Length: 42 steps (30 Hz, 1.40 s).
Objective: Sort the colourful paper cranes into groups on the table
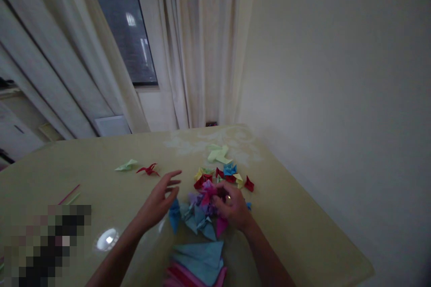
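Note:
My right hand [235,206] has its fingers pinched on a pink folded paper piece [208,192] at the top of a heap of origami. Purple and grey-blue folded papers [193,219] make up most of that heap, and a magenta point [221,226] sticks out below my right hand. To the left, my left hand [160,199] hovers with its fingers apart and nothing in them. A blue folded paper [174,215] lies just below its fingertips. Nearer to me is a stack of larger folded sheets [200,253], grey-blue over pink and red.
Beyond the heap lie several small red, yellow and blue folded pieces [230,169] and pale green papers [218,154]. A red paper crane [148,170] and a pale green one [126,165] sit farther left, with thin strips [69,194] nearer. A wall [336,98] borders the table's right.

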Available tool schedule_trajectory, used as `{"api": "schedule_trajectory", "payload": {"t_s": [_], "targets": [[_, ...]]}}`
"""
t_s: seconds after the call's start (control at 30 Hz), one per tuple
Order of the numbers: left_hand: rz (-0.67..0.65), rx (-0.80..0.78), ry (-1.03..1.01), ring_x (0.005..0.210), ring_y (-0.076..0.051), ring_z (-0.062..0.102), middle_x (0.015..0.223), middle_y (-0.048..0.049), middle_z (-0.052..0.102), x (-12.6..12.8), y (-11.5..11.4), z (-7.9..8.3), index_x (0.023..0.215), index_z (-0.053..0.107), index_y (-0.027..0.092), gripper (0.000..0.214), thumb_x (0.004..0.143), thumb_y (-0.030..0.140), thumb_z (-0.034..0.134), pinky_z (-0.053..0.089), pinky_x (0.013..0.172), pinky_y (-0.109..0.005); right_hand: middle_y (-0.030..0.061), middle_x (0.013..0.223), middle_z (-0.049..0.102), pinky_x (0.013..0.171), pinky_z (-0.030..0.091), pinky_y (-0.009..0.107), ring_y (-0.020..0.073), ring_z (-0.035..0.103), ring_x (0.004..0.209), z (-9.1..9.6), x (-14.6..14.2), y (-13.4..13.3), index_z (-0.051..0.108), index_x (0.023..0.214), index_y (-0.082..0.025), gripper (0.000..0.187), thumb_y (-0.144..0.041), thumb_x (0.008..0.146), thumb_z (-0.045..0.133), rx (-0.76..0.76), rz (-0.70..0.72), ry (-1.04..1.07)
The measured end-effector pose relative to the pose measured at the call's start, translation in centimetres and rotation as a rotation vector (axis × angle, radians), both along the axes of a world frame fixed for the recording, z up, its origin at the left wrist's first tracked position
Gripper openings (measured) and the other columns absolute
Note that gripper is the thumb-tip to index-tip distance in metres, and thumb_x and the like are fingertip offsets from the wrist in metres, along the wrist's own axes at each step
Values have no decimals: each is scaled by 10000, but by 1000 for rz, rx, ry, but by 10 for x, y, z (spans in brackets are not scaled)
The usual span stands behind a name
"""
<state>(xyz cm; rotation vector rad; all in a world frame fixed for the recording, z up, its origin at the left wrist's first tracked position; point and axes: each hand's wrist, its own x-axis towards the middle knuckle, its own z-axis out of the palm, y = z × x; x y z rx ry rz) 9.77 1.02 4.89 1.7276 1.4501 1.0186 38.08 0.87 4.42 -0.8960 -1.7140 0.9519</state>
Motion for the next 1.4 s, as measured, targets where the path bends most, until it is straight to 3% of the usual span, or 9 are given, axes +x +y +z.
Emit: {"api": "schedule_trajectory", "payload": {"t_s": [0.1,0.27,0.47,0.63,0.77,0.9,1.13,1.27,1.4], "targets": [[302,212,366,1425,-382,505,1432,-236,601,-38,38,-23,1351,604,138,482,917,323,508,401,1170,-611,15,800,677,663,475,262,166,609,710,2,16,9,668,936,-209,83,-282,903,646,54,-145,26],[590,56,635,1475,-470,405,1619,-254,426,-78,68,-51,1446,584,172,543,953,389,516,407,1104,-701,34,789,673,641,459,261,167,570,697,4,42,20,715,914,-195,156,-345,924,669,106,-321,-8],[383,43,530,1095,-361,708,1107,-188,763,-95,78,-55,1037,741,153,356,818,329,524,545,1013,-494,40,825,714,659,448,261,171,597,739,0,59,23,769,959,-188,196,-333,930,640,55,-243,-104],[175,12,218,919,-281,754,977,-101,791,-79,76,-23,980,726,180,431,810,564,629,618,861,-401,44,825,745,662,471,274,186,638,741,-4,77,27,800,993,-190,222,-289,877,639,-59,-150,-210],[11,66,-34,1080,-277,736,1312,-140,720,-50,59,19,1089,726,185,448,833,552,698,615,936,-424,94,1000,782,730,530,319,228,703,854,-9,89,31,824,1071,-205,314,-236,866,588,-97,-105,-290],[-147,78,-81,1123,-260,715,1244,-110,747,-10,37,48,1113,735,217,325,903,458,673,610,964,-414,104,1084,758,866,544,364,254,703,1019,-5,77,29,820,1068,-239,301,-218,917,560,27,-224,-244],[-406,10,-92,1022,-215,729,1154,-63,768,73,4,29,1166,702,248,283,884,227,686,604,940,-362,72,1036,763,821,556,322,228,708,928,1,11,2,760,1163,-254,234,-360,959,719,89,-93,-83],[-412,2,-93,1153,-245,701,1328,-94,711,73,9,17,1374,584,267,529,868,279,739,598,964,-378,64,926,771,782,565,317,219,717,869,-3,8,2,792,1009,-246,152,-345,992,678,120,-128,-27],[-22,178,126,1245,-310,643,1414,-136,644,8,53,12,1344,593,237,474,933,470,636,563,1028,-495,78,938,778,809,586,336,224,727,888,1,20,8,798,1020,-239,177,-354,1002,665,135,-188,7]]}}
